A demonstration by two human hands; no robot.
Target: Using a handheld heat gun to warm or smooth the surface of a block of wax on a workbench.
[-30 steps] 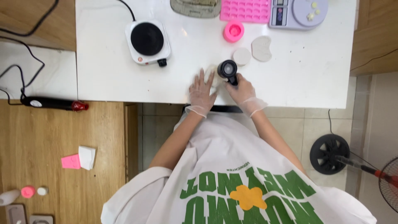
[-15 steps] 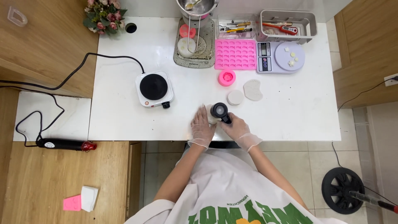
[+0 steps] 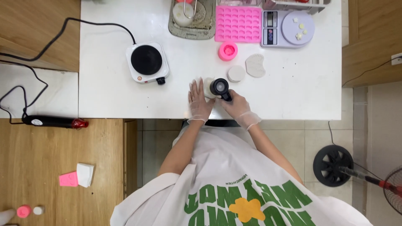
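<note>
Two gloved hands at the near edge of a wide white tabletop (image 3: 104, 83), shown from straight above. Beyond them, a small white hotplate (image 3: 147, 62) with a round black top, cord trailing off to the left. At the far edge, a grey tray (image 3: 205, 29) with a pale cup in it, then a pink rectangular mould (image 3: 238, 24) full of small cells, then a lilac kitchen scale (image 3: 287, 28) with a round pan and a few pale bits on it. Nearer, a round pink mould (image 3: 228, 51), a pale heart-shaped cast (image 3: 255, 65) and a round pale disc (image 3: 236, 73) just beside it. Left hand (image 3: 199, 101) spread flat, fingers up against a white rounded piece (image 3: 207, 87). Right hand (image 3: 236, 106) closed around the handle of a small black tool (image 3: 220, 87), its round head just above and touching the white piece. Off the tabletop, on the wooden floor to the left, a black heat gun (image 3: 52, 121) with a red tip; lower down, a pink wedge-shaped block (image 3: 68, 179) touching a white one (image 3: 85, 174), no label readable on either.
</note>
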